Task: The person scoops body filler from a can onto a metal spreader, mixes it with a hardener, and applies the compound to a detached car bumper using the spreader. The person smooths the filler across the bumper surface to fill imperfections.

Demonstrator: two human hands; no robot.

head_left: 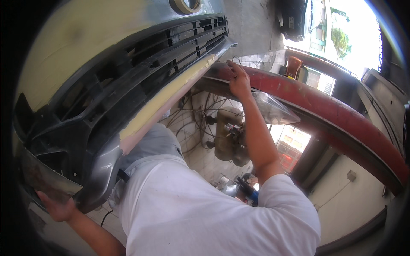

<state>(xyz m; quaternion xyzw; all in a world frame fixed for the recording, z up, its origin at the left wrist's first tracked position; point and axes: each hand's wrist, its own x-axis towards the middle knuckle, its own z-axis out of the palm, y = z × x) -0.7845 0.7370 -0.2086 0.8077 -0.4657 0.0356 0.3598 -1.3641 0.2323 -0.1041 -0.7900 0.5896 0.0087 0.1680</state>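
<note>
A large car bumper [100, 164] with a black slatted grille [141, 77] fills the left side, right in front of my body. Yellow filler [164, 98] coats its long lower strip, with a pinkish band beside it. At the bumper's lower left corner, my left hand [57, 208] grips the edge, some of its fingers hidden. Farther off, my right hand [240, 81] rests against the left end of a long, curved red car bumper [299, 91], its fingers stretched out. Nothing loose shows in that hand.
A roll of tape [186, 6] lies on the bumper's upper face. Below the red bumper stands a beige tank-shaped machine [227, 134] amid hoses on the tiled floor. A clear plastic-looking piece [273, 109] sits beside my right forearm. A dark object [292, 19] is at the back.
</note>
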